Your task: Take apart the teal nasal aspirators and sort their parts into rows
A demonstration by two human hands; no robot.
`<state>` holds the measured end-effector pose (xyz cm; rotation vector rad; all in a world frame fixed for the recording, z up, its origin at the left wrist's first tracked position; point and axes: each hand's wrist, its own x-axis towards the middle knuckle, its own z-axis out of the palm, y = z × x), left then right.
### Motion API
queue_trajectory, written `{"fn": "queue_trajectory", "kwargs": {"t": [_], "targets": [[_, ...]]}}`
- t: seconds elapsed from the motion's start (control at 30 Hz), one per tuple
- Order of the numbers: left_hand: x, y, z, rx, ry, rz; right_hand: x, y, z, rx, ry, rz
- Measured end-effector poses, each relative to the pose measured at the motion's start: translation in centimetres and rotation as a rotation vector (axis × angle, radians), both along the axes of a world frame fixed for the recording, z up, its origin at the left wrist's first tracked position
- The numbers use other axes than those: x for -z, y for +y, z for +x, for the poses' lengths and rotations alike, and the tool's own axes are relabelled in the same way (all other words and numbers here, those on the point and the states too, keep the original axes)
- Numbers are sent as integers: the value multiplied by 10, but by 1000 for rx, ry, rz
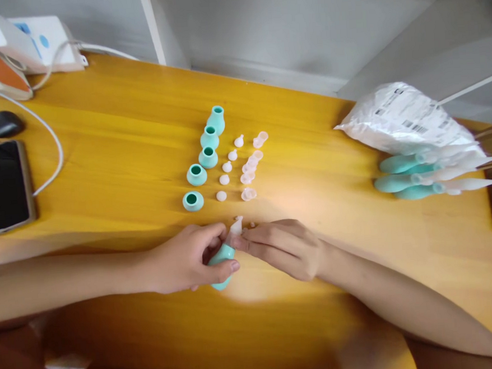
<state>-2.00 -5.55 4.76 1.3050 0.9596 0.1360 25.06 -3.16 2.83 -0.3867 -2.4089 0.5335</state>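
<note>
Left hand (184,262): closed around a teal bulb (221,259), thumb beneath, fingers over the top. Right hand (282,246): fingertips pinched on the clear tip (236,227) at the bulb's mouth. The assembly sits low over the table (102,177), near its front edge. The bulb appears soft, light and squeezable; grip its body, not the neck. The tip looks small and slippery; pinch near its base. Beyond: rows of bulbs (206,159), white plugs (227,167) and clear caps (251,167). Far right: finished units (418,178) beside a bag (405,120).

Bright, warm light — blurred edges
</note>
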Motion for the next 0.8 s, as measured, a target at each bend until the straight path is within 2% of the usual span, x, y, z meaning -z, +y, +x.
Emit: {"fn": "queue_trajectory", "kwargs": {"t": [0.07,0.17,0.27,0.33,0.4,0.63,0.8], "targets": [[-1,0,-1,16,18,-103,2,1,1,8,7,24],[-2,-1,-1,23,63,-120,8,4,-2,33,55,-2],[-1,-2,0,19,96,28,14,5,-4,25,70,-26],[0,-2,0,23,107,179,16,6,-4,32,60,1],[1,-1,1,33,115,258,15,6,-2,33,24,31],[0,1,1,30,69,164,6,6,6,-35,-26,244],[1,0,1,22,78,172,12,9,6,-8,28,94]]}}
